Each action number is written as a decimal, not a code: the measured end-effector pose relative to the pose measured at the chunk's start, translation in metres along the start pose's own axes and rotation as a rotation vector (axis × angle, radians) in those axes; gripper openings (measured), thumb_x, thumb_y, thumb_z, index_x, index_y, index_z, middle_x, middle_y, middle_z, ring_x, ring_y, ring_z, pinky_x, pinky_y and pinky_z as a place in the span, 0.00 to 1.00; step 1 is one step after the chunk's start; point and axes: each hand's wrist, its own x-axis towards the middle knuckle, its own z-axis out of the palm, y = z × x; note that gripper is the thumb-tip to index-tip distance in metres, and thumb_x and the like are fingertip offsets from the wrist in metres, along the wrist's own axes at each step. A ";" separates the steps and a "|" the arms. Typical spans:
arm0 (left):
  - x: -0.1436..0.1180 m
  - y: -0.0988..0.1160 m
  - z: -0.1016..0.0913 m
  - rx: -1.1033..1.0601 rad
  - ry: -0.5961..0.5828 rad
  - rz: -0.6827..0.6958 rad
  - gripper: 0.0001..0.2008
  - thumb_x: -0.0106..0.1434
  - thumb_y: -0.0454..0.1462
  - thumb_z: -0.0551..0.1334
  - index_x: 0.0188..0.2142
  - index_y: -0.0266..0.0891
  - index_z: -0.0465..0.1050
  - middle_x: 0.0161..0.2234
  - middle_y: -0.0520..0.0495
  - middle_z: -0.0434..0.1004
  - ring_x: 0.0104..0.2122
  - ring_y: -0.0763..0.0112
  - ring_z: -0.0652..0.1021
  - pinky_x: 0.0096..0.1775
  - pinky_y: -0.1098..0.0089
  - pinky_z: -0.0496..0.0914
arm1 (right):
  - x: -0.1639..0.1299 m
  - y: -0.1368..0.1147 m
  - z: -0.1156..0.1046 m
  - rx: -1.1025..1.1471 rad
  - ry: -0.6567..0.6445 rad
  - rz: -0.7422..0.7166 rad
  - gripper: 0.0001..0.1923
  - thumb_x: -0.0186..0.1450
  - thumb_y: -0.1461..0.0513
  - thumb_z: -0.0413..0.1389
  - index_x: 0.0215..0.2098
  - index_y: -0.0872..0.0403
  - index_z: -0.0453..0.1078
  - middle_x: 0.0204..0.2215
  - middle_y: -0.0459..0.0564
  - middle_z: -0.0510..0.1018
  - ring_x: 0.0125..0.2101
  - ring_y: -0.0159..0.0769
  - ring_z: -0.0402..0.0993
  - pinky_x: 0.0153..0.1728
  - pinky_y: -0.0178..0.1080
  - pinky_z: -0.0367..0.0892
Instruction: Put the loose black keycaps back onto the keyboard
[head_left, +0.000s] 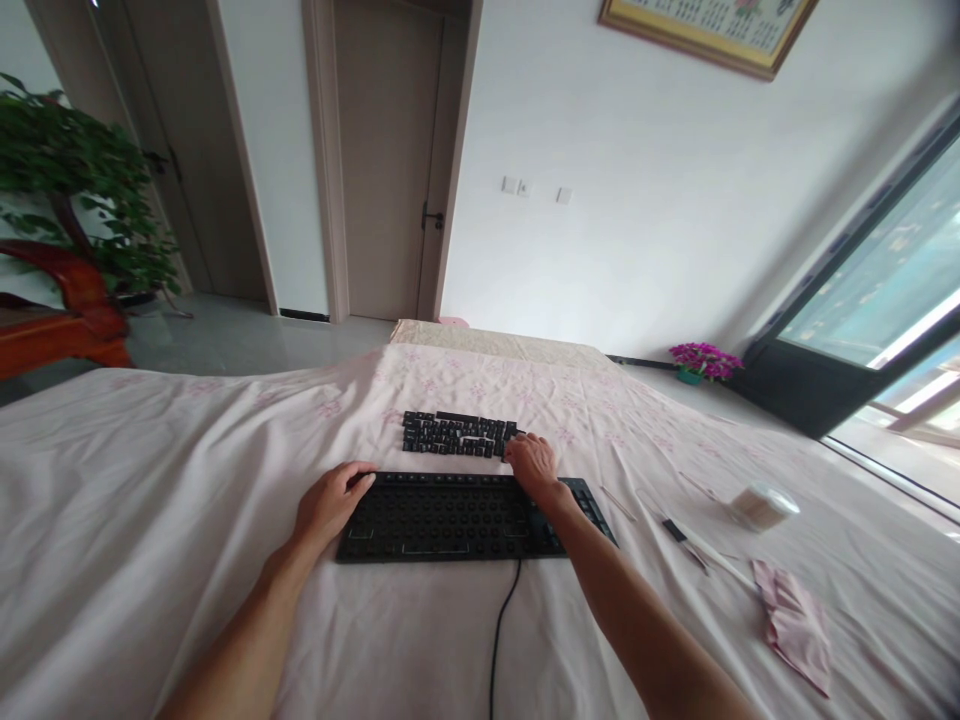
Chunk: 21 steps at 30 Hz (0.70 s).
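A black keyboard point(450, 515) lies on the pale pink cloth, its cable point(504, 625) running toward me. Most of its key area is bare of keycaps, while the right end still carries some. My left hand point(337, 500) rests on the keyboard's upper left corner, thumb along the top edge. Beyond the keyboard, loose black keycaps point(457, 436) are laid out in rows. At the right end of those rows is my right hand point(534, 462), its fingers bent down together at the keycaps. Whatever the fingertips pinch is hidden.
To the right lie a thin stick point(619, 503), a brush with a black part point(675, 531), a clear round tub of cotton swabs point(763, 507) and a folded pink cloth point(795, 620). The floral bedsheet point(360, 400) has wrinkles. A wooden chair point(75, 310) stands far left.
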 end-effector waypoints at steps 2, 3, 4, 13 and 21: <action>0.000 0.000 0.000 0.003 0.002 0.004 0.15 0.63 0.45 0.53 0.45 0.50 0.75 0.47 0.55 0.79 0.45 0.69 0.77 0.45 0.72 0.67 | 0.001 -0.001 -0.001 -0.004 -0.009 -0.014 0.09 0.66 0.63 0.52 0.35 0.52 0.75 0.39 0.51 0.77 0.44 0.39 0.68 0.42 0.38 0.53; 0.000 0.000 0.000 0.003 0.002 0.005 0.15 0.63 0.45 0.53 0.45 0.50 0.76 0.47 0.55 0.79 0.45 0.69 0.77 0.45 0.72 0.67 | 0.001 -0.001 -0.002 -0.007 -0.017 -0.021 0.09 0.67 0.63 0.52 0.35 0.52 0.75 0.39 0.52 0.77 0.44 0.38 0.68 0.43 0.38 0.53; 0.000 0.000 0.000 0.002 0.003 0.005 0.15 0.63 0.45 0.53 0.45 0.50 0.76 0.47 0.55 0.79 0.45 0.69 0.77 0.45 0.72 0.67 | 0.001 0.000 -0.002 -0.009 -0.025 -0.027 0.09 0.66 0.64 0.52 0.35 0.53 0.75 0.39 0.52 0.77 0.44 0.38 0.68 0.43 0.37 0.53; 0.000 -0.001 0.000 0.010 0.001 0.003 0.15 0.63 0.45 0.53 0.45 0.50 0.75 0.47 0.55 0.79 0.46 0.68 0.77 0.45 0.72 0.67 | -0.002 0.001 -0.006 -0.009 -0.083 -0.057 0.08 0.65 0.62 0.55 0.34 0.51 0.77 0.39 0.49 0.78 0.45 0.37 0.70 0.44 0.38 0.52; 0.001 -0.001 0.001 0.009 0.005 0.007 0.15 0.63 0.45 0.54 0.45 0.50 0.76 0.46 0.56 0.79 0.45 0.69 0.77 0.44 0.72 0.68 | 0.000 -0.006 -0.013 -0.039 -0.129 -0.054 0.11 0.65 0.64 0.53 0.35 0.52 0.78 0.40 0.52 0.80 0.42 0.37 0.74 0.42 0.37 0.57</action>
